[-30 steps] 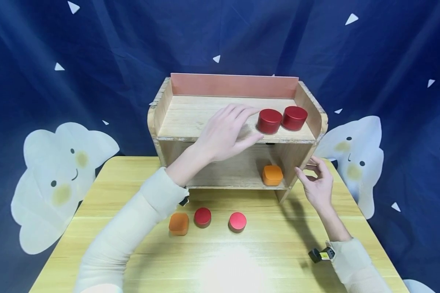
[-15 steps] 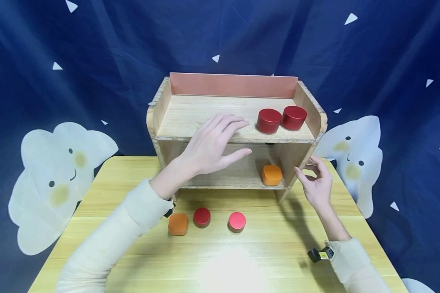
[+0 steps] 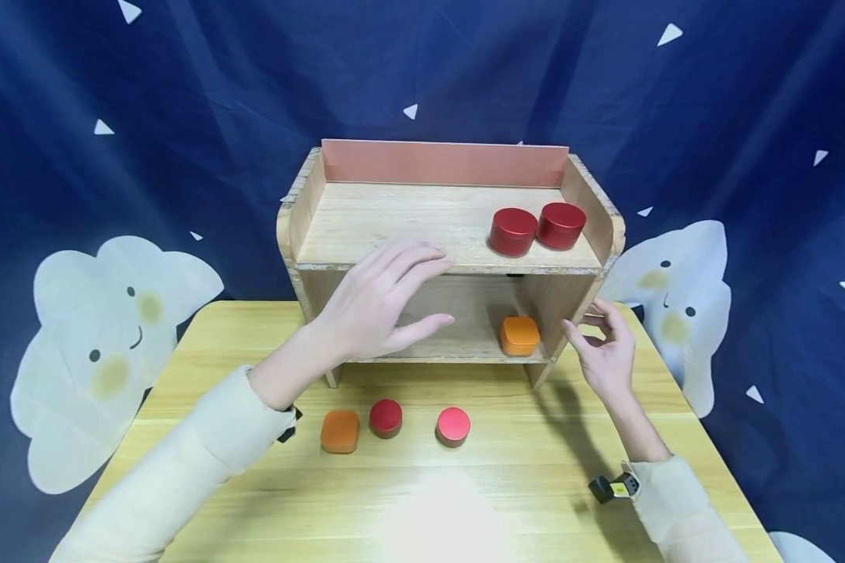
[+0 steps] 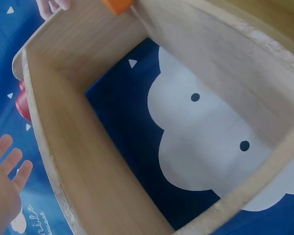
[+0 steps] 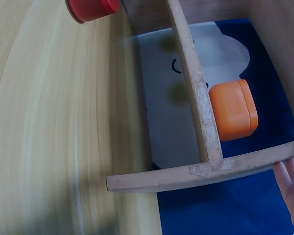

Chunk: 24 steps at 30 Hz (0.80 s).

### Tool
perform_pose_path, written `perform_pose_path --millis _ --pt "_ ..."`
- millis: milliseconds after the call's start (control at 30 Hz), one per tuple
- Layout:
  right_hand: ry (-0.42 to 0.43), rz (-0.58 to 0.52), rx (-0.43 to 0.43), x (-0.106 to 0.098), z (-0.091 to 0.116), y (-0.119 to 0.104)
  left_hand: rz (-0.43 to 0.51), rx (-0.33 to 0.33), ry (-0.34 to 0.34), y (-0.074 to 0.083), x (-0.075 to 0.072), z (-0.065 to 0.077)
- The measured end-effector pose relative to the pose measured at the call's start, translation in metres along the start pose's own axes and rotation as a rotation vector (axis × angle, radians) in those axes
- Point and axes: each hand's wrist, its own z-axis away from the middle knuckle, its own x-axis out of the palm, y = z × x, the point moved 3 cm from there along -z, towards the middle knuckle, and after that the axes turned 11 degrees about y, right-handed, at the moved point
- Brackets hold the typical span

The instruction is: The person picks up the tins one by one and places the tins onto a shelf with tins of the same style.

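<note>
Left hand (image 3: 369,305) spread, fingers apart; right hand (image 3: 609,356) grips shelf (image 3: 394,207) side; two red tins (image 3: 512,233) above, orange box (image 3: 519,337) below.

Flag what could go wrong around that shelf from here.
The left hand could knock the left red tin off the upper board; it stands near the front edge.
The right hand, gripping the right side panel, might jolt the shelf unit, perhaps sliding the orange tin off the lower board.
</note>
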Motion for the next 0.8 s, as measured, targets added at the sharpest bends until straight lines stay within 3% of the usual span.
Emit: perform_pose_path --millis 367,567,800 --pt "-0.001 0.020 0.009 0.000 0.000 0.000 -0.006 0.026 -0.049 0.008 -0.011 0.035" --pt "0.003 0.012 0.008 0.000 0.000 0.000 -0.003 0.038 -0.064 0.010 -0.009 0.056" --pt "0.003 0.014 0.010 -0.001 0.000 0.001 0.019 0.007 -0.107 0.010 -0.005 0.087"
